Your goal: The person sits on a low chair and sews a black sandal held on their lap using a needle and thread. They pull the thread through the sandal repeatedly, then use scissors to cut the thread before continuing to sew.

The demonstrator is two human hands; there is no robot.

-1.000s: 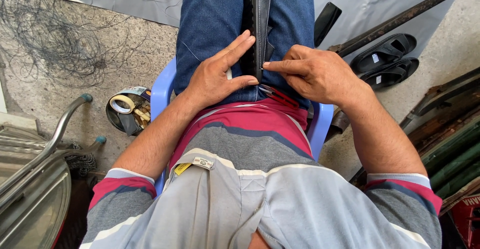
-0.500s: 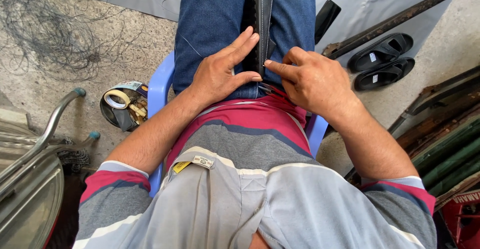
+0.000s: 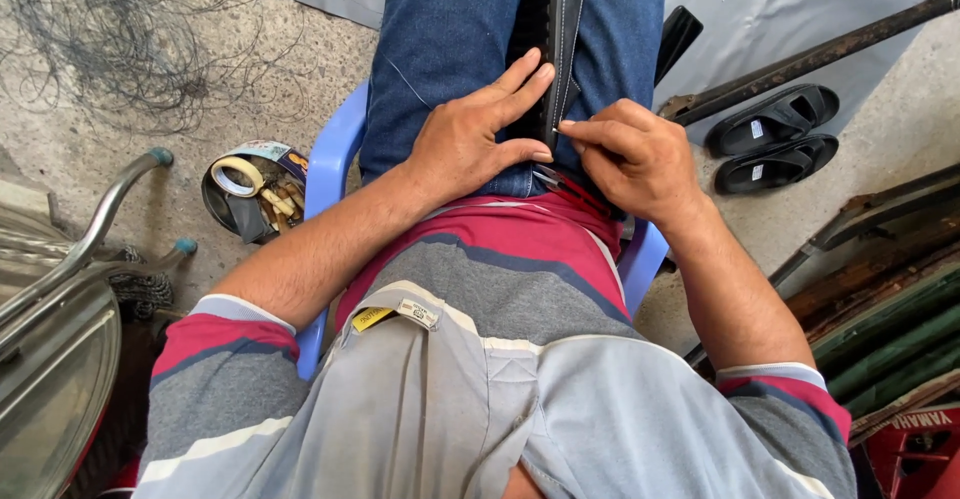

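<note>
Strap [image 3: 560, 19], dark and stitched, runs lengthwise along the seated person's lap, away from the body. Left hand [image 3: 470, 139] lies flat, fingers spread, pressing it down. Right hand [image 3: 630, 154] pinches its near end, closest of the two.

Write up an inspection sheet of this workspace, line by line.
Surface: rough concrete floor; grey sheet spread at the top.
Job's things: dark stitched strap lying along the lap between the jeans-clad thighs.
Clutter: open round tin holding a tape roll and small parts; pair of black sandals.
Hands: left hand flat on the thigh, fingers against the strap; right hand pinching the strap's edge.
Cables: tangle of thin wire on the floor, top left.
Surroundings: blue plastic chair, metal frame at left, dark pipe, stacked bars at right.
</note>
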